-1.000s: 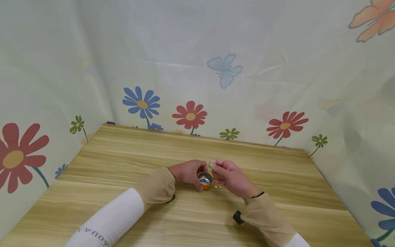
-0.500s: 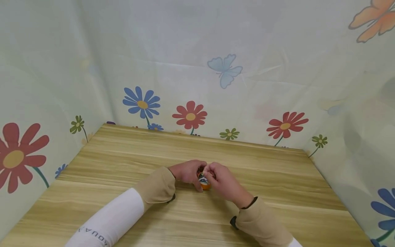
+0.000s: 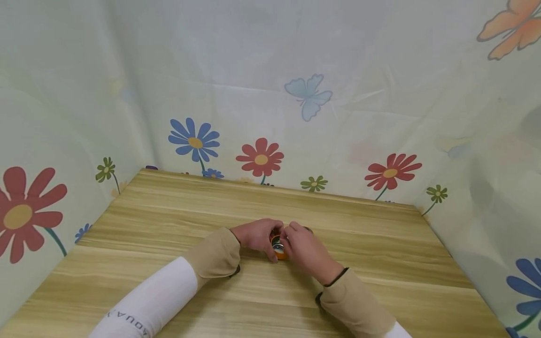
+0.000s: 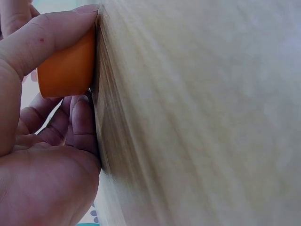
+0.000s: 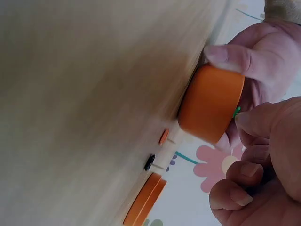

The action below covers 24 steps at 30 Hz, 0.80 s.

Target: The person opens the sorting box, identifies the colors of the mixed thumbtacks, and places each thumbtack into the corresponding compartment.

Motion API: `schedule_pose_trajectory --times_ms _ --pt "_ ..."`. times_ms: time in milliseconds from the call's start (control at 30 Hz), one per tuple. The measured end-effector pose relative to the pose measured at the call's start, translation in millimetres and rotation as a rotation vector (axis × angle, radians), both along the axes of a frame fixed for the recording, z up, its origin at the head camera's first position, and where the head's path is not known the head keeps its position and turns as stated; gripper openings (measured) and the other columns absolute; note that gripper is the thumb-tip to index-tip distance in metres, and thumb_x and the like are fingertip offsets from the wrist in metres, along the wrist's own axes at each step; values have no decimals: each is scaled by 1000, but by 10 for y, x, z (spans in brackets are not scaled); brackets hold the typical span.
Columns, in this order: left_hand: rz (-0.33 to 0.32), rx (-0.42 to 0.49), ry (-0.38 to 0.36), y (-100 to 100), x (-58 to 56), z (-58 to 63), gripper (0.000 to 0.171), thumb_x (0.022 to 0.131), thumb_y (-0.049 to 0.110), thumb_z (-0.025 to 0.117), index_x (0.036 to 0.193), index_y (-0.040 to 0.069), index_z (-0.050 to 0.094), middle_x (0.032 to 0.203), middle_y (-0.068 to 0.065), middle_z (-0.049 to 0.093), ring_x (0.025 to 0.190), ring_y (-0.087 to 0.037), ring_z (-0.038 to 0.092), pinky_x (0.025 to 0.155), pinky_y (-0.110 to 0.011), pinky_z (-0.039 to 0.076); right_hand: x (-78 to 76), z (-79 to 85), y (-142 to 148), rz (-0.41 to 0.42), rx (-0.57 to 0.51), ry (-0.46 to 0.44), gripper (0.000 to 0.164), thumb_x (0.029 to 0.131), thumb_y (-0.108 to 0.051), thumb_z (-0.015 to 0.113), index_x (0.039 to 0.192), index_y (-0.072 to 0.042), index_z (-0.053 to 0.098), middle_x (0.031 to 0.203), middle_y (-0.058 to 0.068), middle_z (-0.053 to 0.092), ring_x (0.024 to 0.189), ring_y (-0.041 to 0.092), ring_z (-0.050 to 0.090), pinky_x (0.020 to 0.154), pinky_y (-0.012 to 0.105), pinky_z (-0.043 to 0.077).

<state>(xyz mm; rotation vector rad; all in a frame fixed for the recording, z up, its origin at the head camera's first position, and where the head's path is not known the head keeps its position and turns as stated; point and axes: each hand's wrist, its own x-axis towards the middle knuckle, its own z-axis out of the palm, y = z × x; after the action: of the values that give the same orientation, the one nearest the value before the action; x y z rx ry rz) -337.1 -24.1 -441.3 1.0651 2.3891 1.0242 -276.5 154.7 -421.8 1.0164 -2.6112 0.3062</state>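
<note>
My left hand (image 3: 255,234) grips a small orange tin (image 3: 280,256) with a silvery inside, thumb on the near side, mouth up on the table. In the left wrist view the thumb and fingers go round the orange wall (image 4: 68,75). My right hand (image 3: 310,251) is over the tin's far right rim, thumb and fingertip together. Between them, in the right wrist view, shows a green thumbtack (image 5: 236,111), right at the rim; most of it is hidden by the fingers.
Beside the tin, an orange thumbtack (image 5: 163,136) and a black thumbtack (image 5: 149,162) lie on their heads, pins up. Past them lies a flat orange lid (image 5: 145,200). The wooden table (image 3: 190,202) backs onto a flower-printed cloth (image 3: 236,108).
My right hand has moved left from beside the tin to over its rim, carrying the green thumbtack. It now covers the two small tacks in the head view. My left hand keeps still.
</note>
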Motion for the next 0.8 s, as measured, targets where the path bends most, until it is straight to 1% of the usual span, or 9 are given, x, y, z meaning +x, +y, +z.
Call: schedule_pose_trajectory --times_ms 133,300,400,533,667,800 --pt "-1 13 -13 2 0 -7 48 60 14 90 93 17 55 89 -1 57 75 -12 51 64 -22 44 -32 -3 22 0 46 20 7 90 -11 62 85 -12 58 74 -5 39 60 6 39 53 21 39" --pt "-6 26 -34 4 8 -2 49 61 12 89 95 16 55 93 0 59 80 -15 55 69 -22 47 -61 1 39 6 119 39 8 89 -12 63 83 -12 57 70 -5 36 58 8 37 52 22 37" --pt "-11 30 -31 1 13 2 49 61 12 89 96 16 54 94 -2 59 81 -16 56 70 -22 47 -72 21 34 18 131 41 8 89 -11 63 83 -11 58 69 -4 37 57 8 38 52 23 38" --pt "-20 33 -25 -8 26 24 49 62 11 88 97 15 54 94 -4 59 79 -16 54 68 -23 46 -87 55 12 30 146 22 6 88 -9 63 84 -11 60 68 -4 39 55 9 39 51 23 39" --pt "-26 39 -36 -10 48 58 49 62 10 88 98 14 55 96 -5 59 81 -18 55 69 -24 46 -117 72 -11 45 160 7 9 87 -7 63 82 -12 58 67 -4 40 55 9 40 51 25 38" --pt "-27 45 -50 -10 62 76 50 62 8 88 99 14 55 97 -4 59 85 -20 57 72 -24 47 -148 70 -22 52 173 15 14 84 -6 65 79 -13 55 66 -5 40 56 10 40 52 25 38"
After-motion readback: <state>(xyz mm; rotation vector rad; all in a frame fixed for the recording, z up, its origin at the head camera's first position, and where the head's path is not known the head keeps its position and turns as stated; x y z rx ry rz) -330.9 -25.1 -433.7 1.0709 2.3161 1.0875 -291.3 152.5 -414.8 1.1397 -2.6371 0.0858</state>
